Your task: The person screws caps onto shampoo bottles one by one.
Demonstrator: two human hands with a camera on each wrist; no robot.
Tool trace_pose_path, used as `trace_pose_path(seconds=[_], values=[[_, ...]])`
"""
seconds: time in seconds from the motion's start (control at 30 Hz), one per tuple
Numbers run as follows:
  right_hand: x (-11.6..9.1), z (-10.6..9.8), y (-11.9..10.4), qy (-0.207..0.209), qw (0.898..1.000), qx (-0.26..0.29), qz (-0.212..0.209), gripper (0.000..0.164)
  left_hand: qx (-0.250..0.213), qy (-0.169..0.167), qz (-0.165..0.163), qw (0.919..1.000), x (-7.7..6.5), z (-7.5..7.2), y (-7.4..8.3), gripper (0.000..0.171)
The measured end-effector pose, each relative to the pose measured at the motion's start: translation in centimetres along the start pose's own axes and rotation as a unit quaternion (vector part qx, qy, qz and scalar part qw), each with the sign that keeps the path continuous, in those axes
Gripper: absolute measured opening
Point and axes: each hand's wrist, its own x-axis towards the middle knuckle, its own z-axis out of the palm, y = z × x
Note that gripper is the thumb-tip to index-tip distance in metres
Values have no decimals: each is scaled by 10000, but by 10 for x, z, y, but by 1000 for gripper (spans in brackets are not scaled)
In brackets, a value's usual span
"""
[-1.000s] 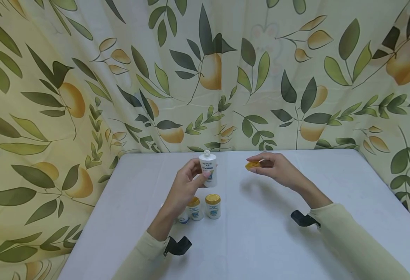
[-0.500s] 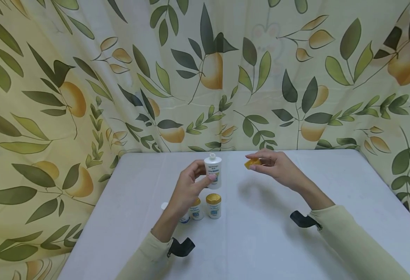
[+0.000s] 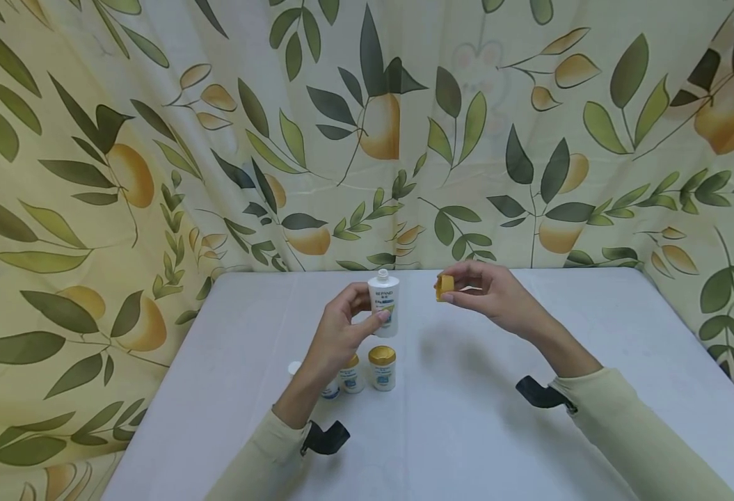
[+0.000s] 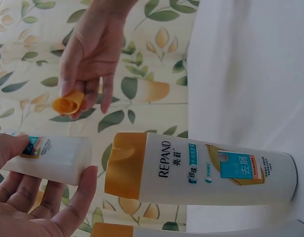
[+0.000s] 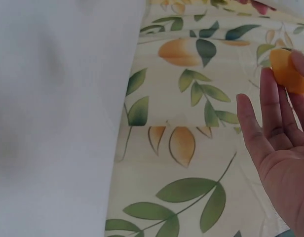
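Note:
My left hand [image 3: 344, 320] grips a white shampoo bottle [image 3: 384, 299] upright above the table, its narrow neck uncapped. To the right, my right hand [image 3: 492, 296] pinches an orange cap [image 3: 444, 287] between thumb and fingertips, apart from the bottle. In the left wrist view the cap [image 4: 69, 102] shows its hollow side, and the held bottle [image 4: 56, 158] lies across the left fingers. The right wrist view shows the cap [image 5: 288, 71] at the right edge. Below the left hand stands a gold-capped bottle [image 3: 382, 369], with another gold-capped bottle [image 3: 350, 376] beside it, partly behind the wrist.
A white-topped bottle [image 3: 294, 367] is mostly hidden behind the left forearm. The white-covered table [image 3: 467, 431] ends at a patterned curtain [image 3: 454, 174] at the back. Black wrist cameras, such as the left one [image 3: 325, 438], stick out from both sleeves.
My left hand has carried the bottle slightly right. The right hand has shifted a little left and turned the cap, so it now stands on its side with its hollow toward the bottle.

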Motion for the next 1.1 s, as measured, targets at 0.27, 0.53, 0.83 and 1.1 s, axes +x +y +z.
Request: trace_pose_path(seconds=[0.27,0.53,0.83,1.1], values=[[2,1,-16,-138,9992,179,-329,32,2,14,-70,10000,2,2,0,41],[2,4,-30,-311,9971,414,-557,34,-61,-29,-81,9999,4,5,-2,42],[3,8,-42,-306,9963,423,-687,41,130,-16,-134,9998,3,8,-1,43],[4,11,-55,59,9974,68,-716,39,121,-112,-120,9998,2,12,0,42]])
